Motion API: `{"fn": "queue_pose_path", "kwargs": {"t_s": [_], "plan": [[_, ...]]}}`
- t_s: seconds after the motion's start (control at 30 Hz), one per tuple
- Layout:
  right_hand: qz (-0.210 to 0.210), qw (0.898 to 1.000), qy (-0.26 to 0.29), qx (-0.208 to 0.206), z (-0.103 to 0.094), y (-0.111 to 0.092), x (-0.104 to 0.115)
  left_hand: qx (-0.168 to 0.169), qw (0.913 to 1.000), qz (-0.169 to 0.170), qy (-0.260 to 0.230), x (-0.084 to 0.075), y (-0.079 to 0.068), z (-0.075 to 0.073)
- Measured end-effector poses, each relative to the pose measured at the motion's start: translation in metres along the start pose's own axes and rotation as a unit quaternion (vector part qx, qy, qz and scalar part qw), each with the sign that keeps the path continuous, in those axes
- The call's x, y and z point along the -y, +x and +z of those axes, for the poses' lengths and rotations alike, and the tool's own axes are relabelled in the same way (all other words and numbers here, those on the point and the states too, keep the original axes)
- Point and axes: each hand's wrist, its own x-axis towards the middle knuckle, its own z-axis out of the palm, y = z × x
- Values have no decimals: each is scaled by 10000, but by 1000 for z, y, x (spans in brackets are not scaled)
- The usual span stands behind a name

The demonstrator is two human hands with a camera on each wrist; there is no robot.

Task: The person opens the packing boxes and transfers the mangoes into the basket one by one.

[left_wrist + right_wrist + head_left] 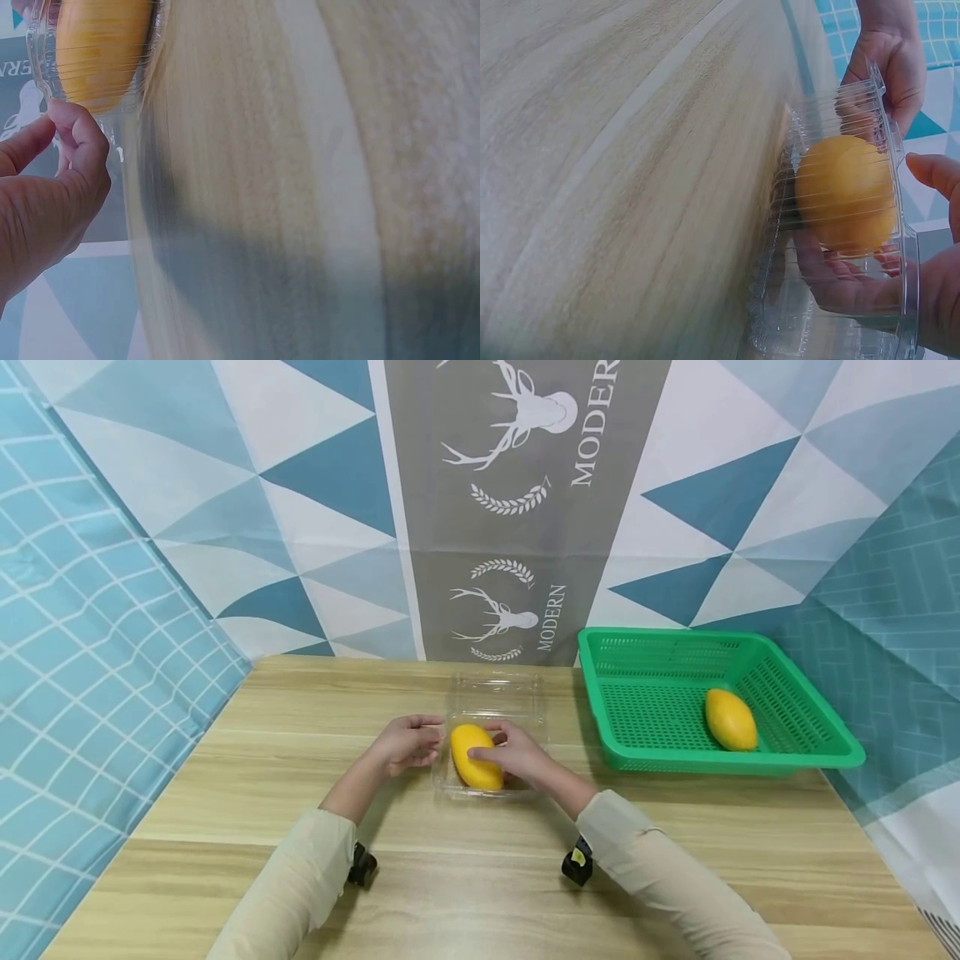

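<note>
A yellow mango [471,760] lies in a clear plastic clamshell box [450,792], whose lid [495,695] is folded back toward the wall. My right hand [519,755] grips the mango from the right, thumb over its top and fingers down inside the box, as the right wrist view shows through the ribbed wall. On the opposite side, my left hand [411,743] pinches the box's rim between thumb and index finger; the left wrist view shows this pinch [56,120] close to the end of the mango [101,56].
A green slotted basket [611,752] stands at the back right of the wooden table [465,877], with another mango [731,720] inside. Patterned cloth [322,510] hangs behind the table and along both sides. Small black devices [577,864] sit under both wrists.
</note>
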Motion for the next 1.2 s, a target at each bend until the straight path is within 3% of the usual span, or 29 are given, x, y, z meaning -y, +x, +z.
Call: {"fn": "queue_pose_path", "kwargs": {"t_s": [0.7,1.2], "plan": [[166,9995,-285,-24,5,7,0,72,10000,-1,49,0,1,-1],[-109,9993,-186,-311,20,11,0,128,9999,4,36,-1,0,-1]]}}
